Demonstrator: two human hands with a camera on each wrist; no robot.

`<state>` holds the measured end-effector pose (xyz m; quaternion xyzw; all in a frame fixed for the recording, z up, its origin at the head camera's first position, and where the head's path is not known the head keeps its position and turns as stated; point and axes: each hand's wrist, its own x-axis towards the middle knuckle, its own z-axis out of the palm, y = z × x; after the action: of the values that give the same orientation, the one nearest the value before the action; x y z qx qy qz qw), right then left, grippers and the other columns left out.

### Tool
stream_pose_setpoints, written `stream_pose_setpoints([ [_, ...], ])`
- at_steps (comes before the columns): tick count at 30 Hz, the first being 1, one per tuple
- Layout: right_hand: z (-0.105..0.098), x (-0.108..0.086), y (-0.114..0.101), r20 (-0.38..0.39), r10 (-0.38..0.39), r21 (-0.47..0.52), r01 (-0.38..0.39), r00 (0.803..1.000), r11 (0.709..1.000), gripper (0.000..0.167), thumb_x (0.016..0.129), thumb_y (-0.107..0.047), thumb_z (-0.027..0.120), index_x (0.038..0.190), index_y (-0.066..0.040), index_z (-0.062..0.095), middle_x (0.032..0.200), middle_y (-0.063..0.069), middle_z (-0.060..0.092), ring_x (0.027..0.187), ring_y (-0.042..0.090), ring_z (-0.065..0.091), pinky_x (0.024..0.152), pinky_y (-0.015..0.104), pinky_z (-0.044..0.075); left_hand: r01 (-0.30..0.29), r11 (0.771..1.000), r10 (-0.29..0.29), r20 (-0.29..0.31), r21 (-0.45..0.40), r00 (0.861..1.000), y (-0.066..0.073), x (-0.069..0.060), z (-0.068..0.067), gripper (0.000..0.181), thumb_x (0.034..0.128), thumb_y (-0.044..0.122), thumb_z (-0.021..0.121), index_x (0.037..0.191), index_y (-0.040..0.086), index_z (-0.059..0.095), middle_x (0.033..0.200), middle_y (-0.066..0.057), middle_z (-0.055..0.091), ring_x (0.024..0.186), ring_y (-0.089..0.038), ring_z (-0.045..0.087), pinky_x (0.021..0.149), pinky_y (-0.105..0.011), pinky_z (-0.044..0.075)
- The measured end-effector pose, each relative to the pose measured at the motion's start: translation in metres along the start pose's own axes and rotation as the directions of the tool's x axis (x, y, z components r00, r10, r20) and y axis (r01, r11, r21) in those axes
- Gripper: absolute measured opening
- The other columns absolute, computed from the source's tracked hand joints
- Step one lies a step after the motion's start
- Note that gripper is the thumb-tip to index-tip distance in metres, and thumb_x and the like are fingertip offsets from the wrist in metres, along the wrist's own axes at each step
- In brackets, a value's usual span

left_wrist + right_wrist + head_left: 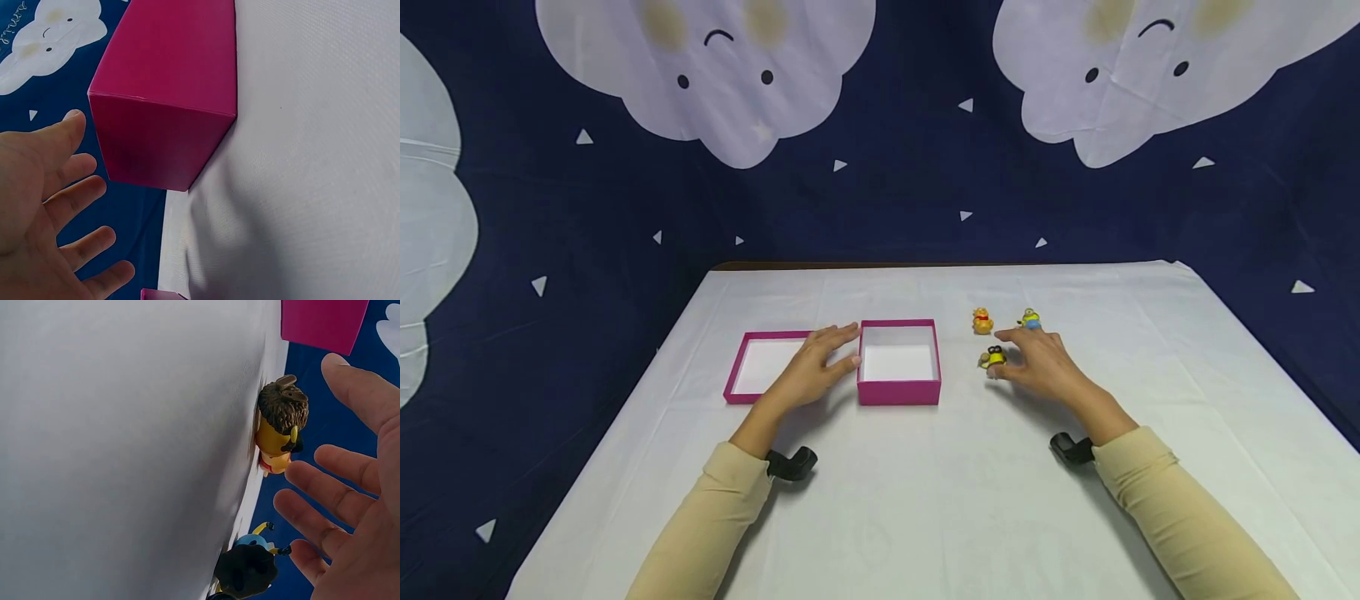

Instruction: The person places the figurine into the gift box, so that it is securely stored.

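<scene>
A: In the head view, where are the two hands?

B: The left hand [814, 363] is just beside the left wall of the pink box [898, 393] and hides a part of the shallow pink lid [743, 399]. The right hand [1041, 363] is at the goggled figure [996, 356], which is on the white cloth [887, 500], to the right of the box. Its thumb is on the near side of this figure, its forefinger on the far side.

A: And the other toys?

B: The bear figure [982, 322] is behind the goggled one; the blue-and-yellow figure [1031, 318] is just beyond the right hand.

A: What does the left wrist view add?

B: The left fingers are spread and have hold of nothing. Whether any fingertip touches the box, I cannot tell.

A: And the right wrist view?

B: The right fingers are well parted, with nothing in their grasp. Near them is a brown top [283, 407], which I take for the goggled figure's.

A: So which step is this?

B: In my judgement, the reach, before the grip. The next move calls for closing thumb and fingers gently around the goggled figure, without pushing the bear.
</scene>
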<state>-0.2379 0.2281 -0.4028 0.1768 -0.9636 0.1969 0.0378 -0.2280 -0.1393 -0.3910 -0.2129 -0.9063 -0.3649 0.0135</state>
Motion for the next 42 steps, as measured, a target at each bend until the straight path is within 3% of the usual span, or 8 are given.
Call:
stream_pose_setpoints([
  [22, 0.004, 0.007, 0.006, 0.056, -0.005, 0.022, 0.004, 0.998, 1.0, 0.057, 0.08, -0.033, 0.073, 0.125, -0.002, 0.058, 0.126, 0.019, 0.061, 0.117, 0.039, 0.052, 0.092, 0.051, 0.031, -0.041, 0.998, 0.04, 0.02, 0.055, 0.999, 0.002, 0.0, 0.002, 0.048, 0.0936, 0.026, 0.058, 0.137, 0.008, 0.05, 0.148, -0.004, 0.044, 0.139, -0.037, 0.031, 0.115, -0.054, 0.022],
  [42, 0.003, 0.006, 0.009, 0.019, -0.012, 0.015, 0.012, 1.0, 1.0, 0.052, 0.079, -0.034, 0.074, 0.119, -0.004, 0.062, 0.12, 0.016, 0.065, 0.114, 0.039, 0.055, 0.092, 0.052, 0.029, -0.041, 0.99, 0.038, 0.029, 0.132, 0.999, 0.006, 0.0, 0.001, 0.047, 0.0952, 0.027, 0.055, 0.138, 0.009, 0.048, 0.149, -0.004, 0.042, 0.137, -0.038, 0.034, 0.113, -0.06, 0.02],
])
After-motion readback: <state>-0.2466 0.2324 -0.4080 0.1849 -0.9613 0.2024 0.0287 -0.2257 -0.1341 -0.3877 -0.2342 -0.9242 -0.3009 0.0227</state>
